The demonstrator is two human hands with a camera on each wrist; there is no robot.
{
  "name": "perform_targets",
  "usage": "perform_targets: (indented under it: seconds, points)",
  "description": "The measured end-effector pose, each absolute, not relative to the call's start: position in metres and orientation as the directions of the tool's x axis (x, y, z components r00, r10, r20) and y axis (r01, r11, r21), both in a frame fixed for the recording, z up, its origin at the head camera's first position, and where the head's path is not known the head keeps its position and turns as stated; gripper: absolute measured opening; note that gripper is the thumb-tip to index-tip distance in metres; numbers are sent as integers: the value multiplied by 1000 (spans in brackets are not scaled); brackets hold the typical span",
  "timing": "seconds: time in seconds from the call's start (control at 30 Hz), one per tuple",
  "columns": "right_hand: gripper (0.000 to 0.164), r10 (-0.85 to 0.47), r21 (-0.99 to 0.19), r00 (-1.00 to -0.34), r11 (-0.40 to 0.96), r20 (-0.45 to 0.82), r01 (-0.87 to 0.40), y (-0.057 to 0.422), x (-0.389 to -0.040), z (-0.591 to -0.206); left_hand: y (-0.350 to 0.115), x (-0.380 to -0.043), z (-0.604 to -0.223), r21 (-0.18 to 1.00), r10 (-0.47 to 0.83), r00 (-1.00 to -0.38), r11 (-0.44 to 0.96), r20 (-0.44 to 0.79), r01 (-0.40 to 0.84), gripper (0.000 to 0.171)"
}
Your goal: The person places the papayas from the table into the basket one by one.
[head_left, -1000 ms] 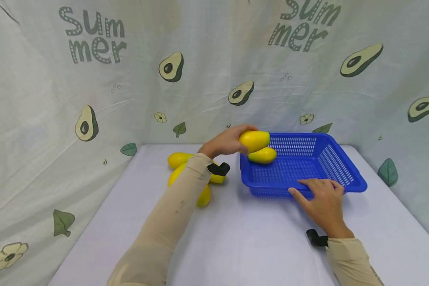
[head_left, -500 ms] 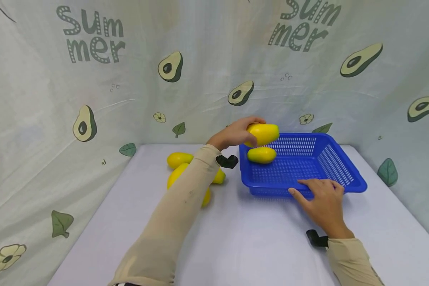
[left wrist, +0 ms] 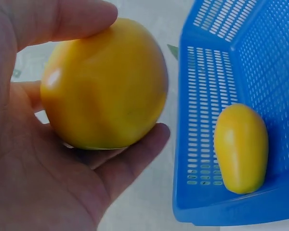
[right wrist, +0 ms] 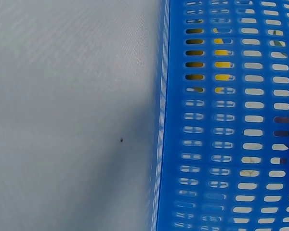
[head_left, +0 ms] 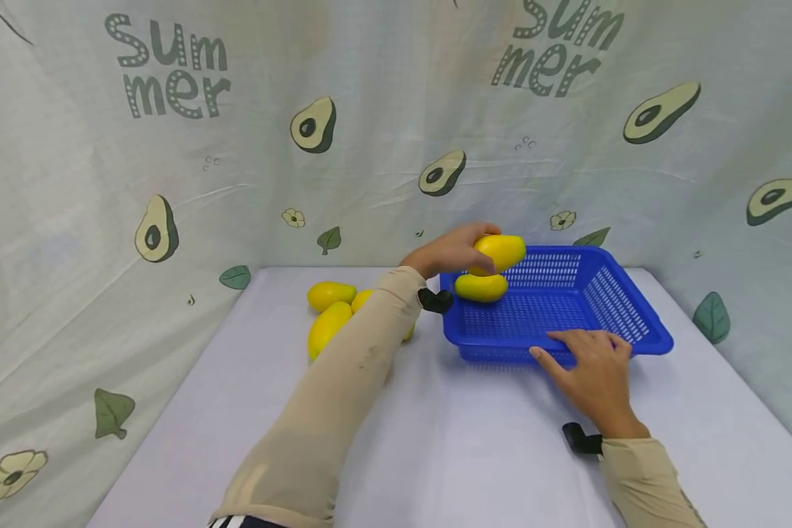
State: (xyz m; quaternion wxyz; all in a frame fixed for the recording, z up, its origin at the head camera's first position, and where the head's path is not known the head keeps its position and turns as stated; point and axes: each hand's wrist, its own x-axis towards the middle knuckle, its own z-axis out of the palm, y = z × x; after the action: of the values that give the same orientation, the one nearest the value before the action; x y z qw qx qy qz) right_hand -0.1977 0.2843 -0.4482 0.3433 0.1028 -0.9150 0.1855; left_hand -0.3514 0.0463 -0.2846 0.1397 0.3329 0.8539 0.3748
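Observation:
My left hand (head_left: 458, 251) holds a yellow mango (head_left: 504, 253) with a greenish tip above the left side of a blue plastic basket (head_left: 640, 312). In the left wrist view, the thumb and fingers wrap around the held mango (left wrist: 106, 86), beside the basket wall (left wrist: 202, 120). Another mango (head_left: 480, 288) lies inside the basket at its left end, below the held one. My right hand (head_left: 594, 378) rests on the basket's front rim with relaxed fingers. The right wrist view shows the slotted basket wall (right wrist: 207, 139) but not the hand.
Several more mangoes (head_left: 328, 330) lie on the white-covered table (head_left: 462, 440) to the left, partly hidden behind the left forearm (head_left: 343, 389). A printed cloth (head_left: 369, 73) with avocados hangs behind the table.
My left hand has carried the mango rightward, first rising a little and then lowering slightly over the basket. The right hand stays at the front rim.

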Motion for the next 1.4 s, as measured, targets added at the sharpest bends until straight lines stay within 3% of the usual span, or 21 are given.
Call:
perform_targets:
  seconds: [0.4, 0.87, 1.4]
  points:
    - [48, -63, -268, -739, 908, 671, -321, 285, -198, -449, 54, -356, -287, 699, 714, -695, 538, -81, 472, 70]
    - [47, -63, -270, -742, 908, 668, -319, 284, -198, -449, 60, -357, -293, 657, 707, -695, 586, -129, 474, 73]
    - [48, -60, -279, -746, 905, 664, -321, 285, -201, -450, 27, -357, -282, 614, 690, -718, 607, -92, 505, 47]
